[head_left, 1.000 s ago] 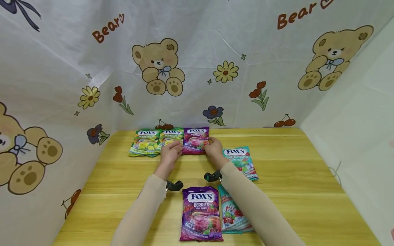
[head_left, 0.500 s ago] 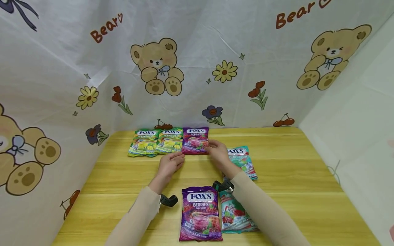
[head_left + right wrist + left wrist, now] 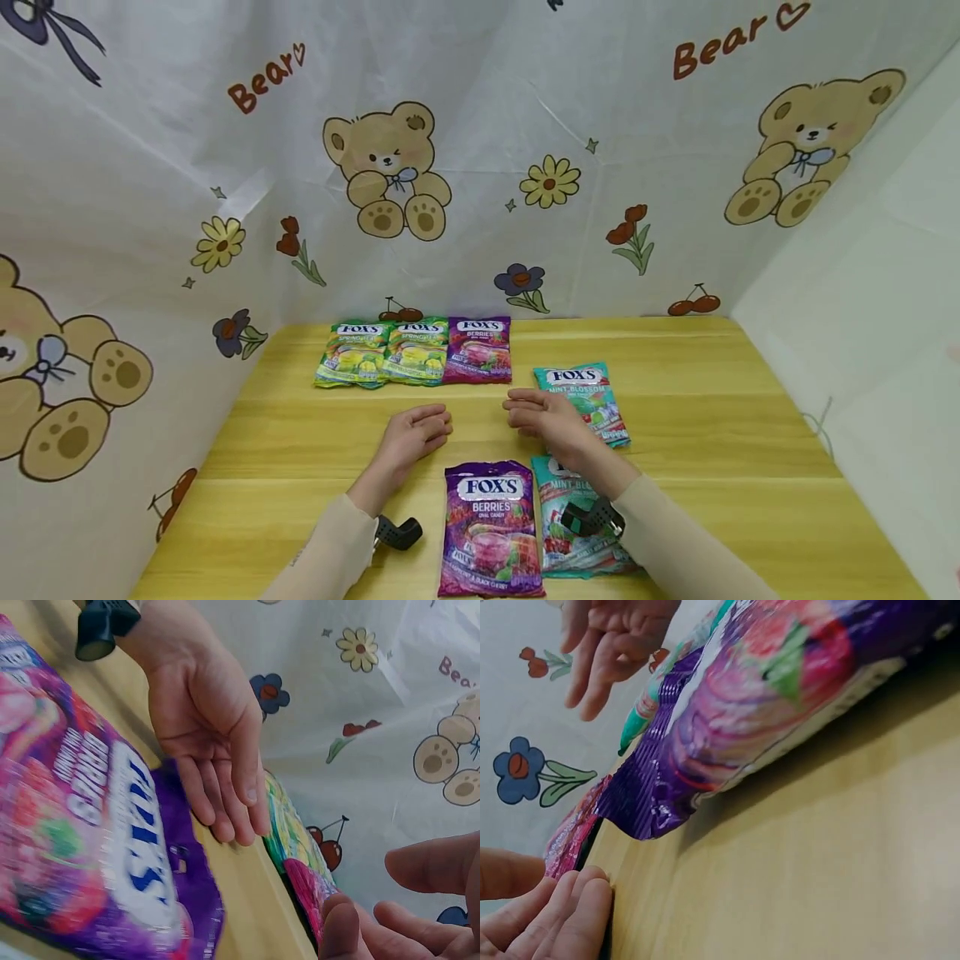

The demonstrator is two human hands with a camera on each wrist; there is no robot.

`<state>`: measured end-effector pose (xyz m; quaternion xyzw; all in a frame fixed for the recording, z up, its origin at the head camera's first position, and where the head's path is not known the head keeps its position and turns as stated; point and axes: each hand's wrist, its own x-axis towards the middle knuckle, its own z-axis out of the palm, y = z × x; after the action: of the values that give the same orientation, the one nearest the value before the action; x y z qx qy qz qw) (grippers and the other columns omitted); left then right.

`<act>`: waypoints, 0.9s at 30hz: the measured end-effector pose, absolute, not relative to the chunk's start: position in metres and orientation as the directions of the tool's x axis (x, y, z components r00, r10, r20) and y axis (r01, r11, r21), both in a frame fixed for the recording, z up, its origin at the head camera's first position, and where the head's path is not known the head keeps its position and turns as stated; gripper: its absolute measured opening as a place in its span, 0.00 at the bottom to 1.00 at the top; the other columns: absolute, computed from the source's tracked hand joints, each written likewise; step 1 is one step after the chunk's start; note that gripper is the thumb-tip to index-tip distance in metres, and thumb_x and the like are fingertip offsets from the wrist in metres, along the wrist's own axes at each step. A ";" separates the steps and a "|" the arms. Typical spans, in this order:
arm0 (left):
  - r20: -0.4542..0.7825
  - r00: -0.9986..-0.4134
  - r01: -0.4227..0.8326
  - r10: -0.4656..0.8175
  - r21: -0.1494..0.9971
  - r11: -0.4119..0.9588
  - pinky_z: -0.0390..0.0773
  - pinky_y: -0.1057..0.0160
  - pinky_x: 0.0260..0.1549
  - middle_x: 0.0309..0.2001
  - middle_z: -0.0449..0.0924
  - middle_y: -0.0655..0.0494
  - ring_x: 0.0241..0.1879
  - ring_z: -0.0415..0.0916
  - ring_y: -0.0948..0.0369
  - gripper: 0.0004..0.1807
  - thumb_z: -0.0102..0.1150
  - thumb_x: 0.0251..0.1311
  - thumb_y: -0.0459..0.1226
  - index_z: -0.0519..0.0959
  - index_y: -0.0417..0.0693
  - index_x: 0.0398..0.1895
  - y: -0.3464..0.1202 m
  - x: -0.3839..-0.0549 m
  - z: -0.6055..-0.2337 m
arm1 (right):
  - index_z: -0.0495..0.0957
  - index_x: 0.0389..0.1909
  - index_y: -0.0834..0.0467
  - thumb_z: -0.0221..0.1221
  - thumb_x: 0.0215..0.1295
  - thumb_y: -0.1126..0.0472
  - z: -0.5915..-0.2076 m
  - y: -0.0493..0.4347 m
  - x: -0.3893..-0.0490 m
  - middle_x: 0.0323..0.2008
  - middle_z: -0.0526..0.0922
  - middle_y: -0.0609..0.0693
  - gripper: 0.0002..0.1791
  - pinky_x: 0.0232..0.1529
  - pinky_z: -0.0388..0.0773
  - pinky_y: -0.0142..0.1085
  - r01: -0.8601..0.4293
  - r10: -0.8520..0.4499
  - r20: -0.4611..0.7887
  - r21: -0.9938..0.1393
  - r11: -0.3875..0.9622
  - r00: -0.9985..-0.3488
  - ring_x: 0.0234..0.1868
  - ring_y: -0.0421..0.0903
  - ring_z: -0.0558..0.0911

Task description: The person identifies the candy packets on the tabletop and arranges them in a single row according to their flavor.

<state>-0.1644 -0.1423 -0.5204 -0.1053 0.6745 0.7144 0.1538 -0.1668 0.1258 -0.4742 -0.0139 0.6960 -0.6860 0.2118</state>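
My left hand (image 3: 412,437) hovers over the middle of the table, fingers relaxed and holding nothing. Opposite it, my right hand (image 3: 551,423) is also bare, beside the upper mint candy bag (image 3: 581,392), part of which it hides. Between and below the hands lies a purple berries candy bag (image 3: 491,533), which also shows large in the right wrist view. A second mint candy bag (image 3: 562,550) lies to its right, partly under my right wrist. At the back, another purple berries bag (image 3: 478,354) adjoins two spots of yellow-green candy bags (image 3: 415,354), (image 3: 352,357) in a row.
The wooden table (image 3: 712,417) meets a white cloth backdrop (image 3: 465,275) printed with bears and flowers behind the row. A white wall (image 3: 862,292) stands on the right, with a thin cable (image 3: 821,429) at the table's edge.
Both hands have let go of the back berries bag and drawn back toward me. The right hand has also shifted right. The bags in the back row stay in line.
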 end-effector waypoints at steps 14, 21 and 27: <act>-0.333 -0.935 -0.341 0.123 0.939 -0.051 0.85 0.58 0.56 0.65 0.77 0.34 0.54 0.84 0.54 0.24 0.53 0.77 0.34 0.70 0.33 0.71 -0.157 -0.123 -0.521 | 0.58 0.74 0.73 0.58 0.76 0.60 -0.469 0.152 -0.105 0.70 0.71 0.71 0.34 0.57 0.83 0.38 0.314 -0.422 -0.275 -0.949 -0.024 -0.864 0.58 0.51 0.83; -0.347 -0.925 -0.365 0.151 0.924 -0.112 0.84 0.60 0.57 0.65 0.78 0.36 0.55 0.84 0.56 0.26 0.54 0.77 0.35 0.67 0.31 0.72 -0.163 -0.097 -0.524 | 0.53 0.76 0.75 0.56 0.78 0.59 -0.468 0.169 -0.085 0.71 0.69 0.71 0.37 0.61 0.82 0.41 0.357 -0.465 -0.300 -0.933 -0.037 -0.833 0.58 0.51 0.83; -0.361 -0.913 -0.389 0.191 0.910 -0.140 0.84 0.60 0.57 0.62 0.80 0.38 0.55 0.84 0.55 0.28 0.54 0.76 0.35 0.65 0.28 0.73 -0.167 -0.080 -0.524 | 0.50 0.77 0.75 0.54 0.79 0.57 -0.472 0.186 -0.073 0.73 0.67 0.70 0.39 0.64 0.81 0.40 0.430 -0.500 -0.351 -0.902 -0.048 -0.792 0.64 0.51 0.81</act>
<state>-0.0801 -0.1665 -0.5243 -0.0792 0.6266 0.7509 0.1931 -0.0725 0.1864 -0.4721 -0.0286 0.6105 -0.7234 0.3213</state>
